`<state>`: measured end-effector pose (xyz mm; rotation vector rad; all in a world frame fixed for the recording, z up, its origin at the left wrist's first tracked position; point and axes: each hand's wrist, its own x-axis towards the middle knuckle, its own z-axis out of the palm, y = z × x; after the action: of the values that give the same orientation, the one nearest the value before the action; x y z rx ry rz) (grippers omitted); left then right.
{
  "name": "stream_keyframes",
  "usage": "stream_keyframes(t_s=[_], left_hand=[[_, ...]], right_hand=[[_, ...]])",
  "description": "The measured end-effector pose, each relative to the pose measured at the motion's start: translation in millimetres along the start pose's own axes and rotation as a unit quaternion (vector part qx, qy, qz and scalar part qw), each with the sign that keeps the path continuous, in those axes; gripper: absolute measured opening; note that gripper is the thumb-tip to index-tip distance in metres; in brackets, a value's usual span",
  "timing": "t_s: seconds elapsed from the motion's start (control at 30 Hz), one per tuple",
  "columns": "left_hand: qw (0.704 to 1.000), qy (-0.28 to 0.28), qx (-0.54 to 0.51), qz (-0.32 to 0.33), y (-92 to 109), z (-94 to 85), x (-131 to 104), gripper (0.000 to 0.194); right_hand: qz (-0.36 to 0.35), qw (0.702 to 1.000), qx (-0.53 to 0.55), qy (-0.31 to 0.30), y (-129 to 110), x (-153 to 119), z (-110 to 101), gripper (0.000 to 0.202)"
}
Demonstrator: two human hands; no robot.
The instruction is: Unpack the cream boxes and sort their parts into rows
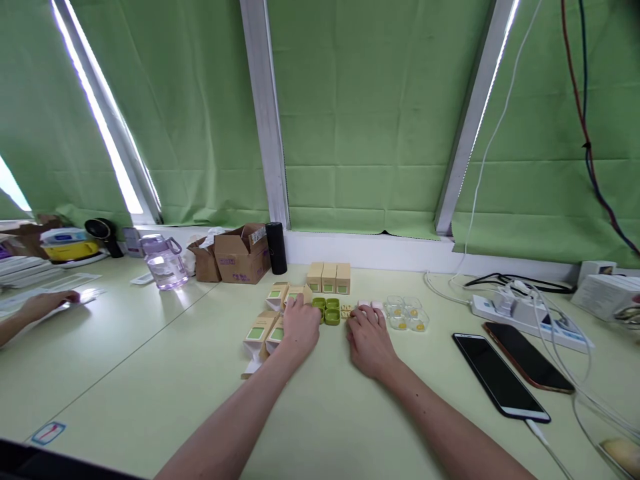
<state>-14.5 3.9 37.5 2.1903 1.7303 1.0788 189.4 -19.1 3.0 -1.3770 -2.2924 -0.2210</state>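
Observation:
My left hand (301,328) reaches among small kraft-paper boxes, its fingers bent over one box (306,291) and its thumb side against a green tray (332,316) with square compartments. More kraft boxes (257,333) with green labels lie left of that hand, some with white paper flaps sticking out. My right hand (370,340) rests on the table with curled fingers close to small yellowish pieces (346,311) and pinkish-white blocks (377,305). What lies under its fingertips is hidden. To its right stands a clear round-cupped tray (407,313) with yellow bits in its cups.
Three kraft boxes (329,277) stand upright in a row behind. Farther left are a cardboard carton (243,257), a black cylinder (277,248) and a purple water bottle (164,263). Two phones (501,377) and a power strip (530,321) lie right. Another person's hand (50,305) is far left.

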Motion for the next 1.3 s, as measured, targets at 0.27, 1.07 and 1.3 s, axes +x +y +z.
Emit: stream_keyframes(t_s=[0.27, 1.07, 1.3], left_hand=[[0.999, 0.014, 0.033, 0.017, 0, -1.5, 0, 0.037], [0.93, -0.092, 0.351, 0.053, 20, -15.4, -1, 0.023], [0.932, -0.079, 0.349, 0.066, 24, -23.8, -3, 0.026]], right_hand=[[-0.026, 0.999, 0.018, -0.009, 0, -1, -4, 0.024], [-0.024, 1.0, 0.011, -0.014, 1, -1, -2, 0.038], [-0.014, 1.0, 0.007, -0.007, 3, -1, 2, 0.028]])
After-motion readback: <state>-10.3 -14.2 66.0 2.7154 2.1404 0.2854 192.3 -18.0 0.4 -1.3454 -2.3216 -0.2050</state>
